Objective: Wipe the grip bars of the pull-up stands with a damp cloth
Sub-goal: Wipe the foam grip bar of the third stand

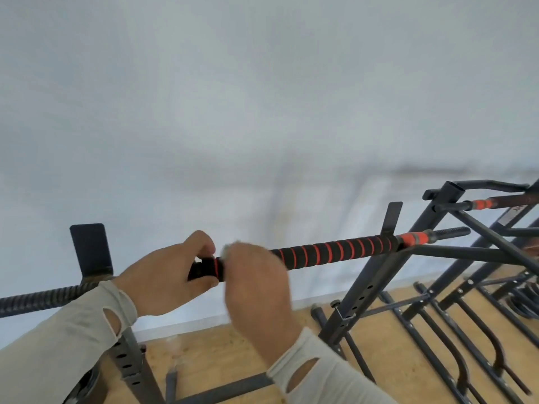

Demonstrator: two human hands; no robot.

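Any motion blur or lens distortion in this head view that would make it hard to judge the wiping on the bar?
Head view: the right hand is smeared by motion blur, so the pale cloth at its fingertips barely reads; the left hand and the striped foam grip bar are sharper. Wide-angle bowing curves the bar and the floor edge. Lighting is soft and even, with no glare.

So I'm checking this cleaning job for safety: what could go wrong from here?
1. The cloth is a small wad barely showing above the right hand; it could slip off the grip bar and drop.
2. Both hands work side by side, so the left hand covers foam that may go unwiped.
3. Pushing sideways might rock the stand.
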